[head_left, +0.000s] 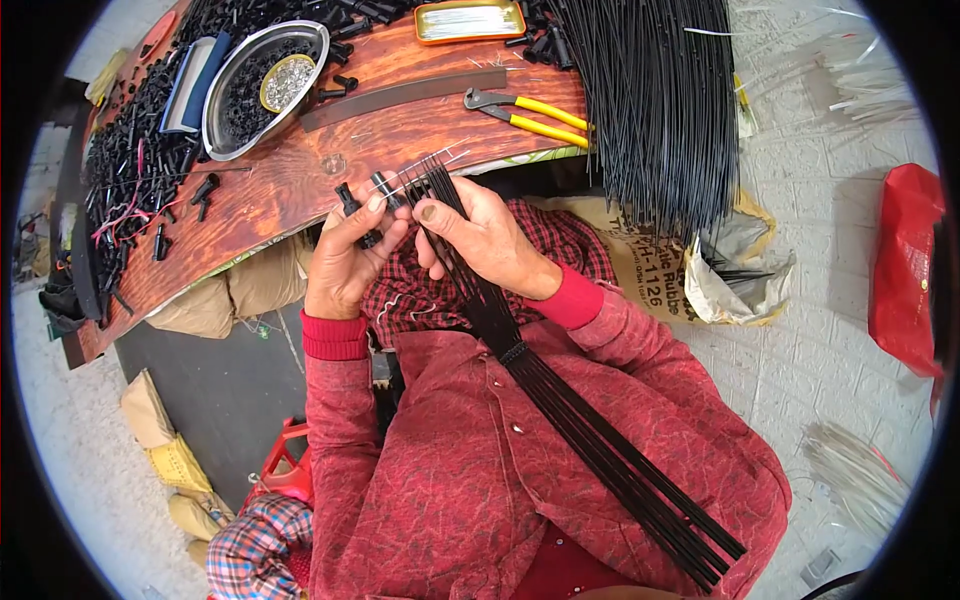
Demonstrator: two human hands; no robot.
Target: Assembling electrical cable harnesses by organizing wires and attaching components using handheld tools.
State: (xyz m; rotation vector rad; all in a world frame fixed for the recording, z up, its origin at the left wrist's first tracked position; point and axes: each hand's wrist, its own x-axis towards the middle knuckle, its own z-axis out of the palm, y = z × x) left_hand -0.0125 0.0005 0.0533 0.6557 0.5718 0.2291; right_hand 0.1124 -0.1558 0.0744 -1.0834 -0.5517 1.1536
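My left hand point(343, 262) is closed on a black plastic tube-shaped fitting point(349, 202). A second dark cylinder point(382, 186) shows just beyond its thumb tip. In my right hand point(495, 248), the thumb presses on a long bundle of thin black ribs point(610, 465), like umbrella ribs. The ribs' upper ends fan out between my hands, with thin silvery wire point(428, 170) across them. Lower down, a dark band of joints point(513, 353) gathers the bundle, which slants over my red jacket to the lower right. The fingers partly hide where fitting, wire and ribs meet.
On the wooden table point(260, 210) lie yellow-handled pincers point(535, 115), a dark flat strip point(400, 97), a metal bowl point(215, 110) of small parts, and an orange-rimmed tray point(470, 38) of pins. Black fittings point(130, 150) heap at left; black rods point(660, 110) hang over the right edge.
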